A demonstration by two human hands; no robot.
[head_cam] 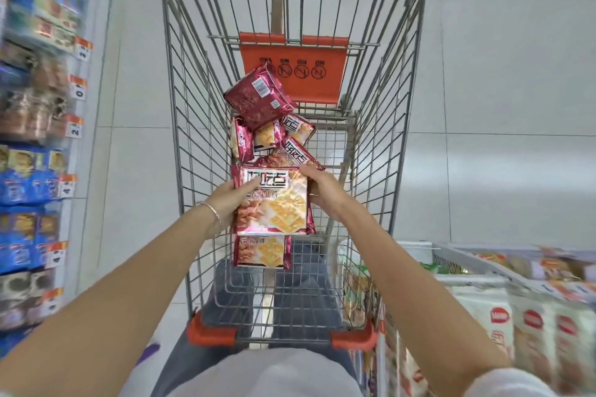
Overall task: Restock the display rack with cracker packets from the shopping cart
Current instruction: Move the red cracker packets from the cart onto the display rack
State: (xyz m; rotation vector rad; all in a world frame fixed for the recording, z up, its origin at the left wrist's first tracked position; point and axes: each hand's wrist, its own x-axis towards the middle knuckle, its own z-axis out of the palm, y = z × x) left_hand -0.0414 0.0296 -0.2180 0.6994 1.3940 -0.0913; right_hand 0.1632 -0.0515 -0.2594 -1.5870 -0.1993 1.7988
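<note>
Packet of crackers, held above the cart basket near its handle end. Its front is up. A dark-red band across the top carries big white blocky Chinese characters, and the smaller line under them is too blurred to read. Below that are pictured square golden crackers.

The left hand grips the packet's left edge. Its thumb lies across the front by the characters, and its fingers are hidden behind. The right hand grips the right edge with its fingers curled round the upper corner. A thin bracelet sits on the left wrist.

A second packet of the same print shows from under the lower edge. Whether the hands hold it too, I cannot tell.

Further in, a heap of like packets lies on the cart floor. On top of it one packet lies back-up, showing a white barcode label.

Behind the heap hangs an orange flap. It has four crossed-circle signs, and their captions are too small to read.

Left shelf holds blurred blue packs. Its orange-and-white price tags show single digits such as 4 and 2. At the right, a rack holds pale packs with red oval logos that cannot be read.
</note>
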